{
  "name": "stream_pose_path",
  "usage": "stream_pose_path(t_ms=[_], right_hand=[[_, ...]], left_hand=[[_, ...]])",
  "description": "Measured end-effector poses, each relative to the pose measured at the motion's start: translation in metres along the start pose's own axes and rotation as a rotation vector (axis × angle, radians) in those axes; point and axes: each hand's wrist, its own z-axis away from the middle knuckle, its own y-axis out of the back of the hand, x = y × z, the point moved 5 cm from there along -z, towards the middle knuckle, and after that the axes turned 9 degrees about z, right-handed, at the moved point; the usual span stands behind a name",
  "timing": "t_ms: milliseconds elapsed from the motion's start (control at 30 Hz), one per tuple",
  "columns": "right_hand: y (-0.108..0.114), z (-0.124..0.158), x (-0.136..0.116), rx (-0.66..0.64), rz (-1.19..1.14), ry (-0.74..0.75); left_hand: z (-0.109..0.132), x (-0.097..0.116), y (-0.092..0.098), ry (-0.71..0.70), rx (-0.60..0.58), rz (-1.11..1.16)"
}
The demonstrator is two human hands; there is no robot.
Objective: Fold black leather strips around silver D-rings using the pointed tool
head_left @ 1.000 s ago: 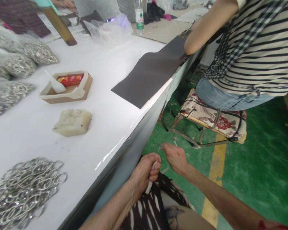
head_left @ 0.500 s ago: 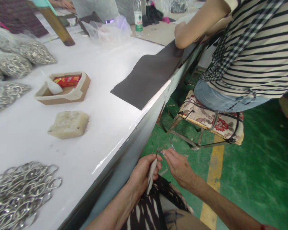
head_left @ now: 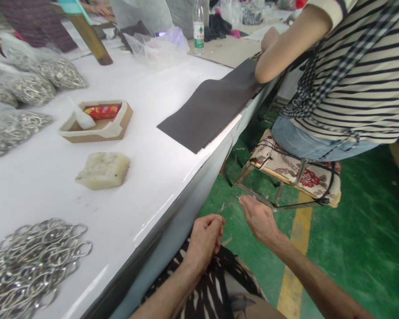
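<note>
My left hand [head_left: 206, 235] is closed above my lap, thumb and fingers pinched together. The pale narrow strip it held a moment ago is now hidden behind the hand. A thin light strand [head_left: 222, 207] shows just beyond the fingertips. To the right and slightly higher, over the green floor, my right hand [head_left: 258, 218] is closed around a thin metal tool. Only its small tip [head_left: 236, 197] pokes out past the fingers, so its kind is unclear. The two hands are apart.
On the white table [head_left: 146, 177] lie a heap of metal rings [head_left: 36, 266], a waxy block [head_left: 103, 170], a cardboard tray [head_left: 96, 134], bags of rings [head_left: 33, 88] and dark sheets [head_left: 206, 110]. A co-worker in a striped top [head_left: 362, 79] sits on a padded stool [head_left: 299, 170].
My right hand has pulled away from the left, to the right and slightly up. My left hand has turned, covering the pale strip. The co-worker's arm has shifted a little off the dark sheets.
</note>
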Motion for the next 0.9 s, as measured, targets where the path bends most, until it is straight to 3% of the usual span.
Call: stream_pose_path(t_ms=[167,367,533,700,900], right_hand=[[0.012,0.016,-0.028,0.063,-0.102,0.203],[0.012,0.007,-0.02,0.034,0.067,0.019],[0.013,0.013,-0.033,0.091,0.018,0.192],[0.013,0.004,-0.019,0.057,0.136,0.015],[0.014,0.01,-0.034,0.075,0.127,0.207]], left_hand=[[-0.004,-0.005,0.005,0.026,0.038,-0.02],[-0.002,-0.003,0.006,0.013,0.053,0.012],[-0.002,-0.003,0.004,0.046,0.036,0.06],[-0.002,-0.004,0.006,0.048,0.063,0.0],[-0.006,-0.004,0.007,0.014,0.059,-0.114]])
